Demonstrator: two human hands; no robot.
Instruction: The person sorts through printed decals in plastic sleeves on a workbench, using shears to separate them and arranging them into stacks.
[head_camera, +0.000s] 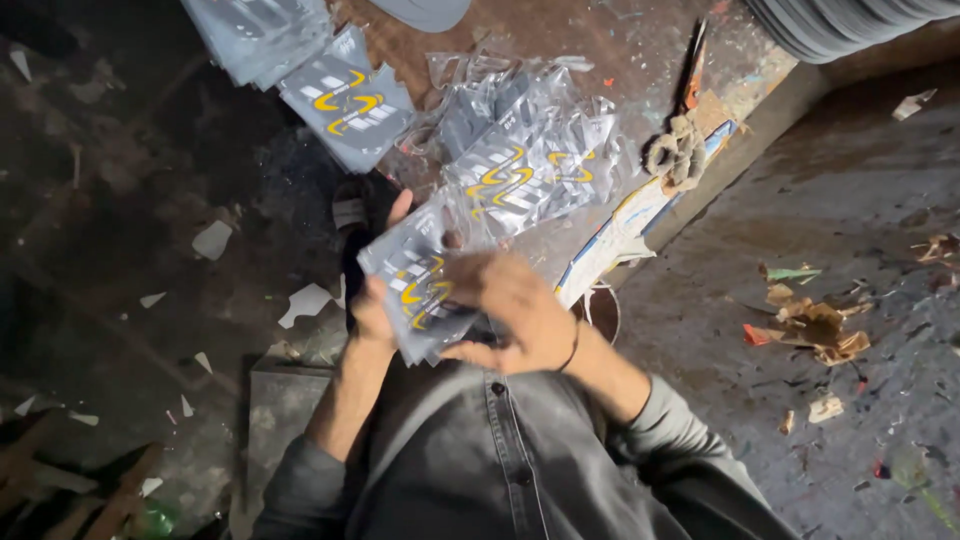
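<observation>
Both hands hold a small stack of flat grey packets (420, 285) printed with yellow curved marks and white bars, close to my chest. My left hand (375, 300) grips the stack from its left edge, thumb up along the side. My right hand (510, 310) covers the stack's right side, fingers curled over the top packet. Just beyond lies a heap of the same packets in clear plastic sleeves (520, 160) on a worn wooden board (620, 50).
Another pile of grey packets (300, 60) sits at the upper left. A knot of twine (678, 155) and a strip of printed card (625, 230) lie at the board's edge. Paper scraps (815, 325) litter the dark floor on the right.
</observation>
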